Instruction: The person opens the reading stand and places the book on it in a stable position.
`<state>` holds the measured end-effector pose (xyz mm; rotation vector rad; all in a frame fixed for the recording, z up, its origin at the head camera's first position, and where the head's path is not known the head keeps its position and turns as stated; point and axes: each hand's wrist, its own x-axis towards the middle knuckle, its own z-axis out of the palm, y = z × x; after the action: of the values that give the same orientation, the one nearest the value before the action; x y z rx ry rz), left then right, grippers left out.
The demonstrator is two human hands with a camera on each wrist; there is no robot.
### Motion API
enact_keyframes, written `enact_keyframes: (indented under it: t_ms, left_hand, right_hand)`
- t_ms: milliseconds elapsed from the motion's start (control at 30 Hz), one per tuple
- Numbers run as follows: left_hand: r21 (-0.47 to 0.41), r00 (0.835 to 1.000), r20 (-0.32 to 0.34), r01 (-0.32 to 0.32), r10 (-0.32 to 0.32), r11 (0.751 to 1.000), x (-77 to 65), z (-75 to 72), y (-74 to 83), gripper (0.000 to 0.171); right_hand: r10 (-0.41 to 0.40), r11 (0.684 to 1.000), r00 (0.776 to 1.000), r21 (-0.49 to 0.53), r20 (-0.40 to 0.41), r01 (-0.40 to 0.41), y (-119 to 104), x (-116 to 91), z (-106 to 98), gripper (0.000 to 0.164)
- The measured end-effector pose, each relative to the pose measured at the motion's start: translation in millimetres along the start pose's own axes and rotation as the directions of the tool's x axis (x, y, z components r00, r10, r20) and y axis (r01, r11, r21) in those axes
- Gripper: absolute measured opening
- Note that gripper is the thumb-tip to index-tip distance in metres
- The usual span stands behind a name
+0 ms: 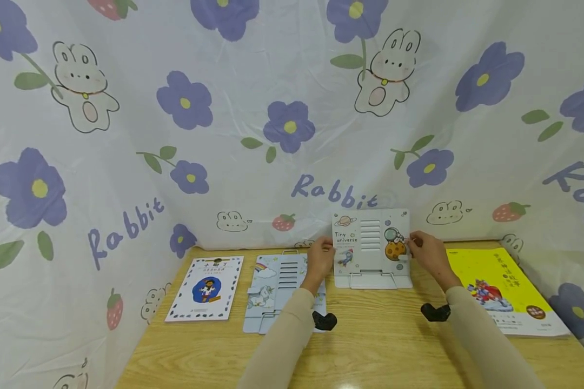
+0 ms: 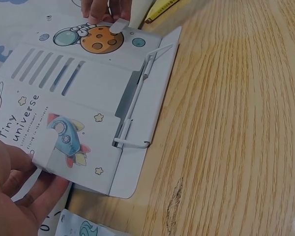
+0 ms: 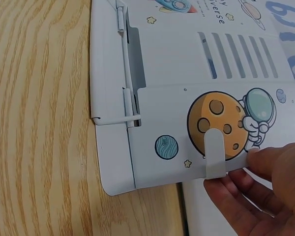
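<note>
A white "Tiny universe" book stand (image 1: 371, 263) stands upright on the table near the back, printed with a rocket, an orange planet and an astronaut. Its left edge is gripped by my left hand (image 2: 19, 189), thumb in front beside a white page clip (image 2: 45, 153) and fingers behind. On the opposite edge, my right hand (image 3: 265, 191) pinches the panel beside the other page clip (image 3: 215, 155), which lies over the orange planet. A wire support (image 2: 137, 105) runs along the stand's bottom ledge. Partly behind my left forearm lies a pale blue unicorn book stand (image 1: 265, 281).
A white picture book (image 1: 205, 289) lies at the table's left. At the right is a thick yellow book (image 1: 496, 270), partly covered by my right sleeve. A rabbit-and-flower cloth (image 1: 238, 178) hangs behind the wooden table (image 1: 370, 346). Black wrist pieces (image 1: 325, 321) stick out below both forearms.
</note>
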<state>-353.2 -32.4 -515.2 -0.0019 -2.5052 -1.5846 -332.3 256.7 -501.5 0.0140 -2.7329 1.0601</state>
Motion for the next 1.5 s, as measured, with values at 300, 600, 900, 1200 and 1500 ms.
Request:
enact_keyframes:
  t_ms: [300, 600, 900, 1200, 1500]
  left_hand:
    - [0.000, 1.000, -0.012, 0.007, -0.007, 1.000, -0.4, 0.4, -2.3, 0.014]
    - [0.001, 1.000, -0.022, 0.013, -0.013, 1.000, -0.9, -2.0, -1.2, 0.013]
    - [-0.070, 0.994, -0.112, 0.004, -0.012, 0.998, -14.0, -4.3, 13.9, 0.014]
    - [-0.138, 0.998, -0.055, -0.017, 0.010, 0.990, -38.7, 5.4, 36.2, 0.006]
    - [-0.158, 0.995, 0.072, -0.058, 0.070, 0.986, -71.4, 26.0, 46.5, 0.009]
  right_hand:
    - [0.017, 1.000, 1.000, 0.010, 0.010, -0.017, -0.6, -0.7, 2.1, 0.034]
    - [0.008, 1.000, 1.000, 0.015, 0.007, -0.008, -1.8, -0.1, 1.8, 0.034]
    - [-0.062, 0.997, 0.997, 0.047, -0.046, 0.064, 8.2, -11.4, -13.5, 0.028]
    - [-0.044, 0.999, 0.998, 0.028, -0.054, 0.046, 18.6, -31.1, -37.7, 0.028]
    - [-0.029, 0.999, 0.993, -0.046, -0.112, 0.024, 38.1, -59.4, -61.9, 0.030]
